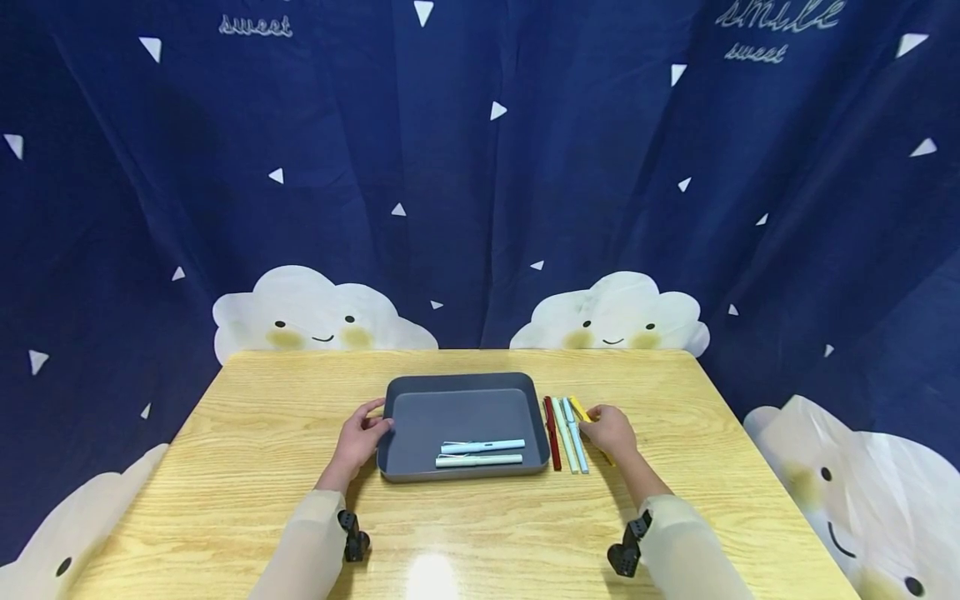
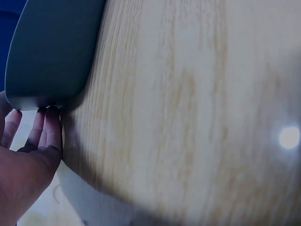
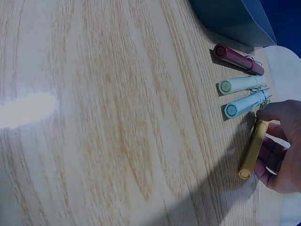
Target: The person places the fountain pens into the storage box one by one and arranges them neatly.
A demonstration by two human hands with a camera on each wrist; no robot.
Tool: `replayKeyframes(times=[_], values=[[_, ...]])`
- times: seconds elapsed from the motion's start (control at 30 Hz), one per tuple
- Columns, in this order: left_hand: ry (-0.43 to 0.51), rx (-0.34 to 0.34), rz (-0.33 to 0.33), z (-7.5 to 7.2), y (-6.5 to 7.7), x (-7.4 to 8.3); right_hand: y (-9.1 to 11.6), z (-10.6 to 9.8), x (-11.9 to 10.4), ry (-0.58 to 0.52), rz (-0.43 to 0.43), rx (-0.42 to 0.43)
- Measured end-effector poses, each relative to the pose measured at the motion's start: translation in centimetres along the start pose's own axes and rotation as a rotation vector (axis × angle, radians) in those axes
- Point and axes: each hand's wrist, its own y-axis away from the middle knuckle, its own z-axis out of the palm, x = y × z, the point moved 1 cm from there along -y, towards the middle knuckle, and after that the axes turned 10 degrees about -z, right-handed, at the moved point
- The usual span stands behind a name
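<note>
My left hand grips the left wall of a dark grey tray, thumb over the rim and fingers against the outside. Inside the tray lie a light blue pen and a pale green pen, side by side near its front wall. To the right of the tray, my right hand holds a yellow pen between thumb and fingers, its capless-looking end slanting toward me. Beside it on the table lie a light blue pen, a pale green pen and a dark red pen.
The wooden table carries the tray and pens. A dark blue curtain with white triangles and smiling clouds hangs behind and at both sides. Each sleeved wrist wears a small black camera, such as the left camera.
</note>
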Motion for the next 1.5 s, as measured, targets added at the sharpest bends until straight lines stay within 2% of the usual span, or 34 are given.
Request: replayKeyframes(times=[0.3, 0.77, 1.13, 1.5], values=[[0.003, -0.004, -0.003, 0.0, -0.2, 0.0, 0.0, -0.4, 0.2, -0.013, 0.003, -0.001], [0.004, -0.013, -0.007, -0.1, 0.0, 0.2, 0.1, -1.9, -0.8, -0.033, -0.034, 0.013], [-0.001, -0.014, -0.004, -0.1, -0.1, 0.2, 0.0, -2.0, -0.9, -0.004, -0.051, -0.011], [-0.01, -0.012, -0.008, -0.1, 0.0, 0.1, -0.2, -1.9, -1.2, -0.018, -0.07, -0.014]])
